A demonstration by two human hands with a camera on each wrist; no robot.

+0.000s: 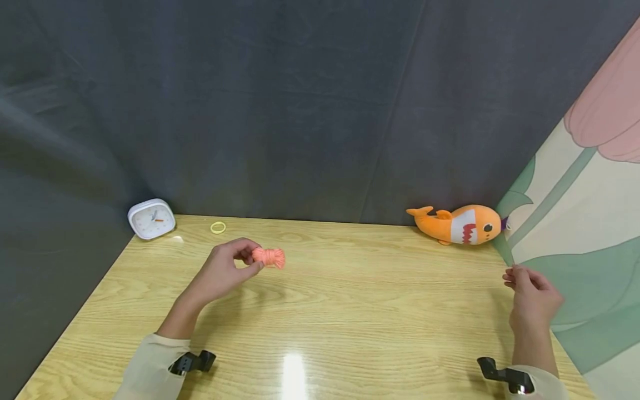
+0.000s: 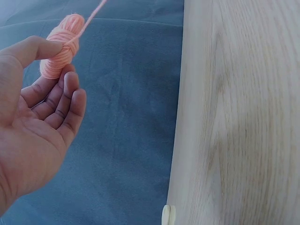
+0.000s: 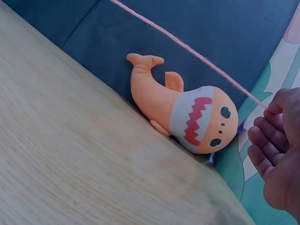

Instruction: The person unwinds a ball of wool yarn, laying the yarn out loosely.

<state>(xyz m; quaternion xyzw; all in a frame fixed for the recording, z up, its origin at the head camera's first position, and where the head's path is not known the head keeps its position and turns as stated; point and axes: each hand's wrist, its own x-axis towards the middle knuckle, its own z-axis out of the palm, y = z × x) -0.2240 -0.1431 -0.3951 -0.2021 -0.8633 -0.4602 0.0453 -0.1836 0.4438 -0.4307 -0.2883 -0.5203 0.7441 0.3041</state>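
My left hand pinches a small bundle of coral-pink yarn between thumb and fingers, held up over the left half of the table. In the left wrist view the wound yarn shows its wraps, and a single strand runs off it to the upper right. Far out on the right, my right hand pinches the end of a strand. The right wrist view shows that pink strand stretched straight from the thumb and forefinger toward the upper left, its other fingers curled loosely.
An orange shark plush lies at the table's back right, near my right hand. At the back left stand a white clock and a yellow ring on the wooden table. Dark curtain hangs behind; flowered cloth borders the right.
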